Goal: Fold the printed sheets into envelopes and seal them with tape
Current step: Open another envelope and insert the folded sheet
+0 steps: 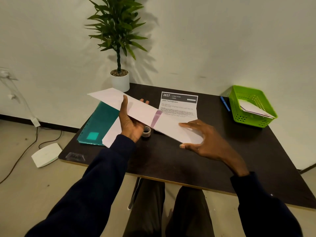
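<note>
Head view, sole view supplied.

1. Task item. A folded sheet [145, 113], long and narrow, is held just above the table [188, 159]. It runs from 10 o'clock down to 4 o'clock. A tape strip [156, 118] crosses its middle, so the seam appears to be closed already.

2. Left hand [131, 122]. It grips the folded sheet at the 9 o'clock side. The thumb lies on top, the fingers pass beneath, and their tips show past the far edge. This hold probably carries the weight and keeps the piece level for checking.

3. Right hand [201, 141]. The fingers are spread wide and laid over the 4 o'clock end, with the thumb at the near corner. Whether the thumb passes under the paper cannot be told. The hand seems to be flattening or steadying that end.

4. Supplies.
- The tape roll [146, 131] stands on the table just under the folded sheet, near the left wrist and within reach for another strip.
- A printed sheet [178, 106] lies flat at 12 o'clock and seems to be waiting its turn.
- More white sheets [111, 134] lie on a teal folder [97, 124] at 9 o'clock.

5. Output. A green basket [239, 117] at 2 o'clock holds finished envelopes [254, 109], with a blue pen [224, 103] beside it.

6. Judgement. This piece looks near done, and the basket is its likely destination.
</note>
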